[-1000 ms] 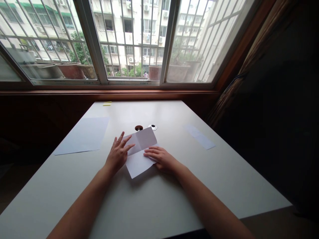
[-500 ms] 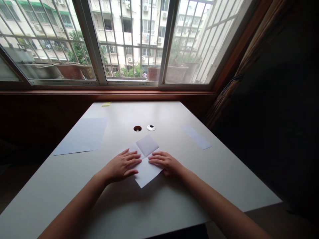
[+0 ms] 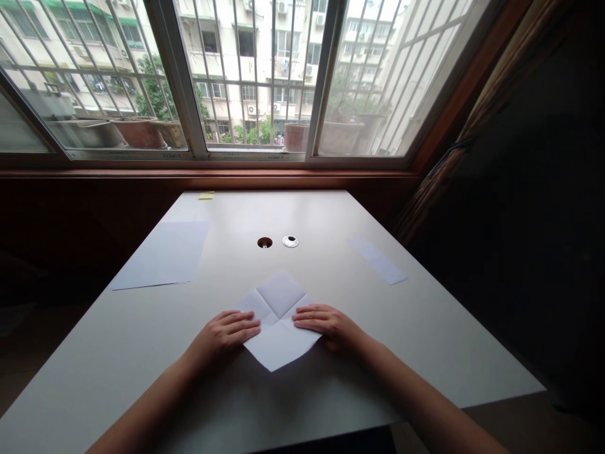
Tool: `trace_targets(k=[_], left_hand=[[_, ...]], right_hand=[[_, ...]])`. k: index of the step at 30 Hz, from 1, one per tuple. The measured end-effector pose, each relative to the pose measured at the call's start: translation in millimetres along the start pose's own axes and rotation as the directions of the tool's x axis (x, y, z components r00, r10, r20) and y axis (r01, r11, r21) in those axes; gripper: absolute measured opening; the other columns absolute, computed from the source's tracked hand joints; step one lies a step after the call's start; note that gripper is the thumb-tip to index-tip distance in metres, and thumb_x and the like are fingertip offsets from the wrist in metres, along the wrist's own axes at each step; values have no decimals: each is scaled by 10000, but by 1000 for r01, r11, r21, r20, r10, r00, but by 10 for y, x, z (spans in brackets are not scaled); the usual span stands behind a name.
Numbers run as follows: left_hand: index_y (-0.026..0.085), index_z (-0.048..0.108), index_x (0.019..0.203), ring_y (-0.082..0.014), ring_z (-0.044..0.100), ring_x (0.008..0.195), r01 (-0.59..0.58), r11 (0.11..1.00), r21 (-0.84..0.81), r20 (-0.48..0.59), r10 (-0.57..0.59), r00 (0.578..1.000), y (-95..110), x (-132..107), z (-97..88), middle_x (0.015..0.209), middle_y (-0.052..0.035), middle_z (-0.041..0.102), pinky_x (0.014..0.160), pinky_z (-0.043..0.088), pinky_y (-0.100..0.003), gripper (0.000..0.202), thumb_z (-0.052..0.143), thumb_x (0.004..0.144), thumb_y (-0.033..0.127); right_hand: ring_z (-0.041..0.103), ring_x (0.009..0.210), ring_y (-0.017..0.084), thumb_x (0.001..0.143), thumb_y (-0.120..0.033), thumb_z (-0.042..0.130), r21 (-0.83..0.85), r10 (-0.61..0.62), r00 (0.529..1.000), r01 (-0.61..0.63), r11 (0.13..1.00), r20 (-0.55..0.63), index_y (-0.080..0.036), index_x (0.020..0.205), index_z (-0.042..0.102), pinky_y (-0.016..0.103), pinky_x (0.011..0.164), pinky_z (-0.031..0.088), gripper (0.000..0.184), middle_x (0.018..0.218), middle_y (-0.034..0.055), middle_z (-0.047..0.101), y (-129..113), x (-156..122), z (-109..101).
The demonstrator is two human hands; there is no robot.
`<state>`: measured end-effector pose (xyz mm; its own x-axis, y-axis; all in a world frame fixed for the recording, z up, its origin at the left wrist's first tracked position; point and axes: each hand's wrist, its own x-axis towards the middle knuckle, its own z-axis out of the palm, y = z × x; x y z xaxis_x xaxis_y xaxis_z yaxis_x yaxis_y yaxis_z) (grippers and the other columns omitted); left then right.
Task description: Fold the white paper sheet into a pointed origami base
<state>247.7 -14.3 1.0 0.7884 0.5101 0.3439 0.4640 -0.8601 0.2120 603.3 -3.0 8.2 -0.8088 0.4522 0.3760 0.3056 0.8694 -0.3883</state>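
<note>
A square sheet of white paper [image 3: 282,343] with crossing creases is turned corner-on near the middle of the white table. My left hand [image 3: 225,333] is at its left corner, fingers over the top and the thumb out of sight. At the right corner my right hand [image 3: 331,325] has its fingers laid over the paper, its thumb hidden too. The near part of the sheet bulges a little and casts a shadow on the table below.
A larger white sheet [image 3: 161,255] lies at the left, and a narrow paper strip [image 3: 378,260] at the right. Beyond my hands are a round hole [image 3: 265,243] and a silver grommet cover [image 3: 290,241]. Yellow slips [image 3: 207,196] sit at the far edge, below the barred window.
Both hands and the paper have come closer to me, and the hands are farther apart. The sheet looks more spread out. My left thumb, visible before, is now hidden.
</note>
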Motion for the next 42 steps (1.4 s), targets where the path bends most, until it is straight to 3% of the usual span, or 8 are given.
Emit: trace_targets(k=[9, 15, 22, 26, 30, 35, 38, 42], left_hand=[[225, 654, 1153, -190, 680, 1091, -103, 995, -20, -120, 99, 988, 116, 18, -94, 1100, -51, 748, 904, 537, -299, 238, 528, 959, 171], [202, 654, 968, -172, 708, 866, 7, 989, -146, -165, -31, 986, 138, 14, -80, 934, -56, 748, 755, 528, -256, 120, 543, 942, 166], [184, 610, 872, -130, 606, 656, 216, 929, -302, -109, -259, 960, 18, -4, -21, 758, -45, 659, 624, 443, -209, 144, 503, 960, 222], [182, 604, 840, -124, 573, 645, 284, 895, -344, -55, -321, 946, -10, 2, -24, 740, -34, 634, 621, 417, -207, 195, 488, 968, 272], [175, 606, 781, -119, 537, 592, 413, 826, -382, -3, -449, 894, -26, 30, -89, 667, -10, 596, 588, 394, -210, 296, 473, 968, 363], [177, 615, 770, -135, 536, 626, 587, 669, -455, 114, -610, 784, -66, 73, -145, 669, 0, 597, 601, 389, -225, 362, 496, 942, 472], [186, 620, 850, -141, 533, 653, 636, 579, -509, 143, -672, 726, -99, 92, -117, 706, 7, 610, 619, 391, -233, 336, 532, 915, 504], [224, 551, 1207, -128, 489, 605, 647, 515, -562, 175, -691, 701, -122, 94, -80, 664, 50, 561, 596, 371, -230, 411, 558, 900, 498]], right_hand=[[511, 1316, 213, 965, -256, 477, -14, 50, 999, -50, 999, 4, -247, 1292, 610, 401, 1107, 400, 353, 1293, 74, 650, 107, -193, -8], [607, 1213, 217, 956, -231, 485, 166, 186, 982, -181, 969, -18, -263, 1144, 684, 414, 1070, 425, 276, 1201, 54, 706, 76, -141, -31], [644, 1130, 265, 897, -443, 625, 262, 500, 863, -501, 825, 78, -285, 1061, 731, 443, 1080, 377, 251, 1135, 45, 730, -196, 134, -269], [663, 847, 223, 879, -502, 622, 278, 572, 814, -576, 769, 103, -230, 908, 735, 324, 771, 481, 296, 929, 61, 729, -295, 336, -352], [533, 640, 141, 867, -506, 624, 308, 625, 766, -637, 707, 150, -186, 661, 602, 263, 600, 370, 381, 688, -2, 599, -200, 457, -297], [364, 570, 103, 831, -567, 611, 352, 709, 647, -757, 551, 281, -186, 602, 440, 253, 547, 271, 477, 584, -58, 388, 6, 534, -254], [399, 598, 116, 825, -569, 603, 301, 743, 618, -782, 546, 258, -189, 633, 447, 254, 552, 271, 453, 616, -49, 422, 50, 581, -264], [528, 746, 168, 812, -521, 630, 262, 777, 603, -790, 554, 177, -202, 871, 581, 261, 639, 359, 328, 798, -3, 573, 38, 615, -272]])
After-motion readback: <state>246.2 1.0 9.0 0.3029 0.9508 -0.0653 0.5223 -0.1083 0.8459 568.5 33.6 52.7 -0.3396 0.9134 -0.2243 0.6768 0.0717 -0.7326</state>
